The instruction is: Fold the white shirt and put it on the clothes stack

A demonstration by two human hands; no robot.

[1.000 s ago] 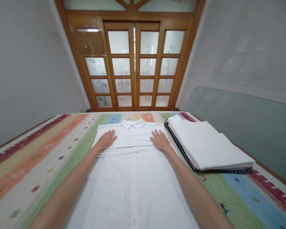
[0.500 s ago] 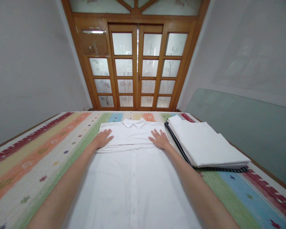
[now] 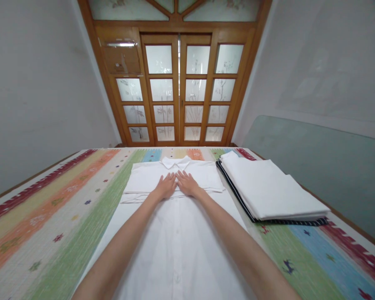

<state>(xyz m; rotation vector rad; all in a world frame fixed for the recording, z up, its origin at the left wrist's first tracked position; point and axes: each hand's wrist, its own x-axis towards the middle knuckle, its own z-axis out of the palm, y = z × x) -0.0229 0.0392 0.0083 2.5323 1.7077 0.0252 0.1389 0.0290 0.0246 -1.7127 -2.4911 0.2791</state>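
Note:
A white button-front shirt (image 3: 176,233) lies spread in front of me, its collar (image 3: 176,163) at the far end. Across its upper part runs a folded band with creases along the near edge. My left hand (image 3: 166,186) rests flat on this band just below the collar, fingers stretched out. Close beside it, my right hand (image 3: 187,183) lies flat too, the fingertips of both almost meeting at the shirt's middle. Neither hand grips the cloth. Both forearms cover parts of the shirt's lower front.
To the right sits a stack of folded white cloth (image 3: 268,189) with a black striped piece (image 3: 237,193) underneath. A colourful striped cover (image 3: 71,200) lies beneath everything. A pale green board (image 3: 315,154) leans along the right wall; wooden glazed doors (image 3: 178,91) stand beyond.
Both hands have slid inward from the shirt's left and right sides to its middle, below the collar. The folded band looks smoother now. The stack has stayed in place.

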